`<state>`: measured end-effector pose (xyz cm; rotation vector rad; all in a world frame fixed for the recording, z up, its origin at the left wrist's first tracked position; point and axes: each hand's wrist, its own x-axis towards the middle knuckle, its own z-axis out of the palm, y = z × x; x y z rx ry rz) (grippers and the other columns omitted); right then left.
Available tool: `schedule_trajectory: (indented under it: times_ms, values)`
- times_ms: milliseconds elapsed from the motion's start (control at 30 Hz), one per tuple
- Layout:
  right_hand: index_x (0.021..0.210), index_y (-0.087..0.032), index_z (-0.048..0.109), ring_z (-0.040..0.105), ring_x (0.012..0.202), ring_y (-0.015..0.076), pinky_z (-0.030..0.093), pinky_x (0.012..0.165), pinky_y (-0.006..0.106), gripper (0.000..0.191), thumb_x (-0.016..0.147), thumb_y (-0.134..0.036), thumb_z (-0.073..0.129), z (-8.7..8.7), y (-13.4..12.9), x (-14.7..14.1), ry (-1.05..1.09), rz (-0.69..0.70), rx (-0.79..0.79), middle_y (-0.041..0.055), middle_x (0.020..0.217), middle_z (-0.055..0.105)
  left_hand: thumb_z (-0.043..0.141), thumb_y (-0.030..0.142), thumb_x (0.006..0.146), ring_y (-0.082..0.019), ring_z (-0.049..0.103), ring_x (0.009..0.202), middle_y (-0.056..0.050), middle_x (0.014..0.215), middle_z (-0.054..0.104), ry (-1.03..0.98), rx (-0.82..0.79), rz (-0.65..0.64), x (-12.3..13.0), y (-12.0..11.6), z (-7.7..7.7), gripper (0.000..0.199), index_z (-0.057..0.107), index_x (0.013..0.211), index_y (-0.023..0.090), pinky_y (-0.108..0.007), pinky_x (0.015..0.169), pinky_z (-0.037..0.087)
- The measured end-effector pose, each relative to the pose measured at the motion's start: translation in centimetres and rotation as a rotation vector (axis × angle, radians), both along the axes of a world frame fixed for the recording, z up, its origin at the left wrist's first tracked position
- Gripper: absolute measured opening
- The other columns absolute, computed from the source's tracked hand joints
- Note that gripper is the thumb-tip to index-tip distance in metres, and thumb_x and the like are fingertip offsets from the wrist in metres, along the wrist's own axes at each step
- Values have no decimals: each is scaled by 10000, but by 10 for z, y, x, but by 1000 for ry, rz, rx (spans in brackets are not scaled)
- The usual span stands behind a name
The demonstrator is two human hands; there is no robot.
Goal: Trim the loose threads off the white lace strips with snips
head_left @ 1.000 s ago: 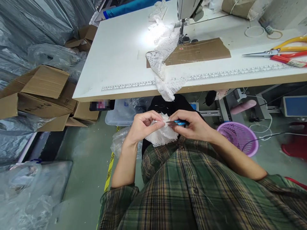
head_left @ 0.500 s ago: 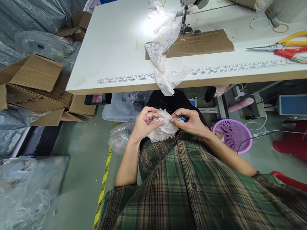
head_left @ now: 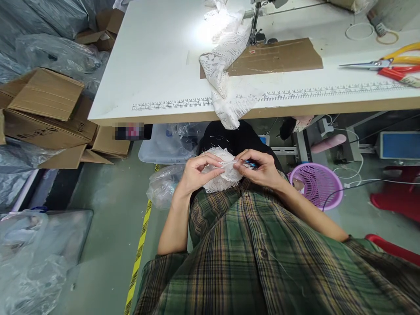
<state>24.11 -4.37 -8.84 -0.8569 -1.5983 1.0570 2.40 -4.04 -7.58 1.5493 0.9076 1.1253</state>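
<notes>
A bunched piece of white lace [head_left: 220, 185] is held between my two hands, above my lap and below the table edge. My left hand [head_left: 198, 174] pinches its upper left part between thumb and fingers. On the right side, my right hand [head_left: 257, 168] grips the lace with thumb and forefinger, and a small blue and dark object [head_left: 251, 164], too hidden to name, shows within its fingers. Another strip of white lace [head_left: 226, 89] lies on the white table [head_left: 157, 57] by the sewing machine [head_left: 255, 22], its end hanging over the front edge.
Brown cardboard [head_left: 278, 57] lies by the machine. Scissors with yellow handles [head_left: 377, 64] and a red-handled tool [head_left: 393, 73] are at the table's right. Beneath it stand a purple basket [head_left: 336, 186] and a clear bin [head_left: 154, 146]. Open cartons [head_left: 46, 96] are at the left.
My left thumb and fingers have closed together more on the lace. The fingers of my right hand have curled slightly, and the blue object shows less. The view has shifted a little.
</notes>
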Motion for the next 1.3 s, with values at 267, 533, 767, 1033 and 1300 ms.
schedule_trajectory:
  times_ms: [267, 533, 767, 1033, 1300]
  values:
    - [838, -220, 716, 712, 798, 199, 569, 741, 352, 12, 827, -219, 721, -2, -1, 2, 0, 23, 172, 64, 862, 765, 860, 264, 733, -196, 722, 794, -69, 860, 777, 11, 126, 42, 0, -2, 2, 128, 747, 756, 207, -385, 793, 583]
    - [812, -214, 707, 698, 751, 189, 561, 712, 341, 14, 799, -211, 708, -3, -1, 1, -16, 11, 135, 59, 834, 758, 848, 257, 740, -185, 708, 796, -60, 805, 752, -66, 10, 69, 4, -4, 2, 136, 728, 737, 193, -360, 784, 575]
    - [776, -199, 649, 619, 664, 148, 497, 617, 289, 91, 809, -257, 711, 0, -5, -6, 14, -30, 8, 27, 756, 703, 868, 261, 712, -147, 688, 750, -38, 770, 726, -145, -81, 89, 10, -3, 1, 230, 656, 697, 174, -295, 728, 563]
    - [754, -204, 641, 582, 682, 158, 484, 613, 293, 273, 801, -447, 756, -3, 0, -6, 0, -109, -128, 18, 713, 651, 885, 328, 700, -155, 728, 726, -40, 821, 772, -79, -195, 126, 7, -2, 1, 409, 592, 948, 186, -265, 670, 556]
    - [771, -191, 639, 561, 654, 128, 487, 613, 270, 380, 740, -533, 801, -5, 7, -6, 68, -138, -244, 8, 739, 656, 892, 305, 691, -157, 745, 765, -46, 857, 782, -82, -234, 145, 8, 1, 1, 454, 607, 1019, 176, -266, 713, 586]
